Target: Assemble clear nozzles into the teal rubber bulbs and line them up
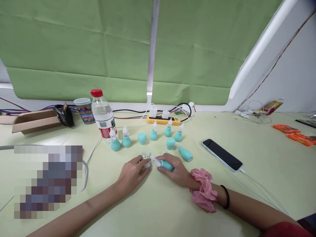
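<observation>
My right hand [174, 166] is wrapped round a teal bulb nasal aspirator [167, 165] lying on its side, its clear end pointing left. My left hand [134, 171] is closed, with a small clear plastic piece [147, 165] between thumb and fingers, just left of that clear end. Another clear plastic piece [145, 154] lies on the table beyond my left fingertips. Several teal aspirators with whitish tips stand in a loose row behind, one of them at the left [115, 144]. Two bare teal bulbs, the left one [142, 138] among them, have no tip. One tipped aspirator [185, 154] lies on its side.
A water bottle [103, 118] and a paper cup [85, 111] stand at the back left, near a cardboard tray [37, 121]. A yellow power strip [163, 120] lies behind the row. To the right are a charging phone [222, 154], its cable and orange tools [300, 139].
</observation>
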`<state>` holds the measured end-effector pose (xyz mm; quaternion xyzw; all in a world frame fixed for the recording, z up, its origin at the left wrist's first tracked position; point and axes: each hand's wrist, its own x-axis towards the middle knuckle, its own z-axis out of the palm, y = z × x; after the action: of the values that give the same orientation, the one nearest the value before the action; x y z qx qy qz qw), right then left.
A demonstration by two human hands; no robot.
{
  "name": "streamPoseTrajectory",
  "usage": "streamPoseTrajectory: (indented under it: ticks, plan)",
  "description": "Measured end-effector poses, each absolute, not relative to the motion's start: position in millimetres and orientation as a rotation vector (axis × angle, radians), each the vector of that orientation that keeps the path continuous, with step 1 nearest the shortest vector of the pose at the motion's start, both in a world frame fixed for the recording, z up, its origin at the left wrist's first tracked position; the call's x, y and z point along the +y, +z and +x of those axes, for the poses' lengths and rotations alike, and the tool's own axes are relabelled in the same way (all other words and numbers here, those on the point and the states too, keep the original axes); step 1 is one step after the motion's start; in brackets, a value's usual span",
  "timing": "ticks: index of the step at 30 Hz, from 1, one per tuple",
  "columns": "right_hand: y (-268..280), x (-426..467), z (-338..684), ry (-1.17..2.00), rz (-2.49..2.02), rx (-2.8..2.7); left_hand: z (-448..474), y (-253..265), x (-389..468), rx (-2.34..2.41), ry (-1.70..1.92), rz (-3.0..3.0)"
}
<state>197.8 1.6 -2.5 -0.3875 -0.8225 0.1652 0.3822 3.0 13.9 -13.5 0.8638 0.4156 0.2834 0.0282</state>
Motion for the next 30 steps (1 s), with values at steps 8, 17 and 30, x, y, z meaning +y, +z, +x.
streamPoseTrajectory:
  ticks: [8, 17, 30]
  plan:
    - [4, -5, 196, 0.548, -0.566, -2.055, 4, -14, 11, 1.100, 0.977, 2.817]
    - [-2, -5, 197, 0.491, -0.451, -2.055, 6, -12, 11, 0.957, 1.031, 2.840]
    - [49, 7, 216, -0.555, -0.579, -2.237, 5, -14, 13, 1.065, 1.059, 2.868]
